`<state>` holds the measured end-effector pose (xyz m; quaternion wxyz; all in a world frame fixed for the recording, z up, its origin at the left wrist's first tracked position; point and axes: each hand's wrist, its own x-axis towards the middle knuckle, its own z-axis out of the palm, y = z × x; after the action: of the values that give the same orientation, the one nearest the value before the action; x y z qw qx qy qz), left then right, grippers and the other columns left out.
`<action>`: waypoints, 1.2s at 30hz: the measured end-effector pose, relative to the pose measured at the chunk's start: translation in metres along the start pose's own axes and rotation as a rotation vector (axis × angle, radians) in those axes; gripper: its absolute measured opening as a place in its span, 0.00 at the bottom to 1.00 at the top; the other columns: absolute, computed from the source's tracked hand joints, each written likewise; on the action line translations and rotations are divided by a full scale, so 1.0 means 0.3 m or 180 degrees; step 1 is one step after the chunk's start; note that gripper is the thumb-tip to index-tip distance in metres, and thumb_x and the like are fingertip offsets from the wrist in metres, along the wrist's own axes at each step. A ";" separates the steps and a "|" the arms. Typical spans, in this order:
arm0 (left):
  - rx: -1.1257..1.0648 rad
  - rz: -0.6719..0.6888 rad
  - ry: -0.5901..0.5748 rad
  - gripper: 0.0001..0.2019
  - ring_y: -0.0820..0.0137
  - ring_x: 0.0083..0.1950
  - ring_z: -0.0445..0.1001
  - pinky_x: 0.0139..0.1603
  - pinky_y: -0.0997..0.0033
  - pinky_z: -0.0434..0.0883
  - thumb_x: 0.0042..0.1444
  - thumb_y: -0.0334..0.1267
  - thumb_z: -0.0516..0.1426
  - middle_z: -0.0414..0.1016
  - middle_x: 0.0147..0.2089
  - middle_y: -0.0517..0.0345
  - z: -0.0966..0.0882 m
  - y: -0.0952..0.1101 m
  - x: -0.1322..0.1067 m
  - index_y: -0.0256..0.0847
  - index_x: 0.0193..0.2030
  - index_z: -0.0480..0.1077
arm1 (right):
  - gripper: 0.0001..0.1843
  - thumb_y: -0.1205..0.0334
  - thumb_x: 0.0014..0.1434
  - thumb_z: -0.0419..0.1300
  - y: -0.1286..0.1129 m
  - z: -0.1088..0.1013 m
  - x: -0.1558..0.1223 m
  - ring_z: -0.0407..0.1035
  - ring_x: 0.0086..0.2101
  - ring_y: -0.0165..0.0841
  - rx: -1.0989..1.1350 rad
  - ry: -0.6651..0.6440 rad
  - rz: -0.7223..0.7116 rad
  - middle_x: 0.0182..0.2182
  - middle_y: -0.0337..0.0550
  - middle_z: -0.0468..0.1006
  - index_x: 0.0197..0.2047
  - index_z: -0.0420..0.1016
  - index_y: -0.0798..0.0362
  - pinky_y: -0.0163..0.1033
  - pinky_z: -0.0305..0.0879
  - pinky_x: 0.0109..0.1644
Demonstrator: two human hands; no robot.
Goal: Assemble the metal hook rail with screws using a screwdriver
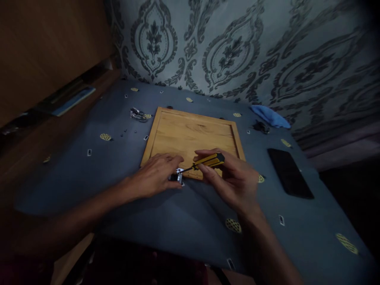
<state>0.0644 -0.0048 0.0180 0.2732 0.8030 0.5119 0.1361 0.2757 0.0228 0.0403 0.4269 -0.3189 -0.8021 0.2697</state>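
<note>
My right hand point(234, 178) grips a yellow-and-black screwdriver point(209, 160), its dark shaft slanting down to the left. The tip meets a small metal hinge point(179, 177) at the near edge of a framed wooden panel point(190, 132). My left hand point(156, 174) pinches that hinge between fingers and thumb, partly covering it. The panel lies flat on the table, its raised border facing up. Small dark holes show along the near border, right of the hinge.
On the blue patterned table cover point(118, 182), a second metal hinge point(139, 114) lies left of the panel near several small screws point(123, 133). To the right are a blue cloth point(270, 116), a dark object point(261, 126) and a black phone point(289, 173). A patterned wall stands behind.
</note>
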 end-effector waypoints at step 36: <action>0.0293 0.0075 -0.0031 0.25 0.49 0.60 0.76 0.57 0.53 0.73 0.61 0.45 0.68 0.78 0.56 0.44 0.004 -0.002 0.010 0.39 0.59 0.67 | 0.08 0.56 0.66 0.67 -0.040 0.008 0.039 0.75 0.29 0.30 0.0526 -0.0253 0.0581 0.36 0.41 0.81 0.37 0.82 0.49 0.38 0.76 0.34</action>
<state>0.0658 -0.0023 0.0166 0.2368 0.8214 0.5068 0.1117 0.2652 0.0234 0.0535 0.3933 -0.3433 -0.7611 0.3850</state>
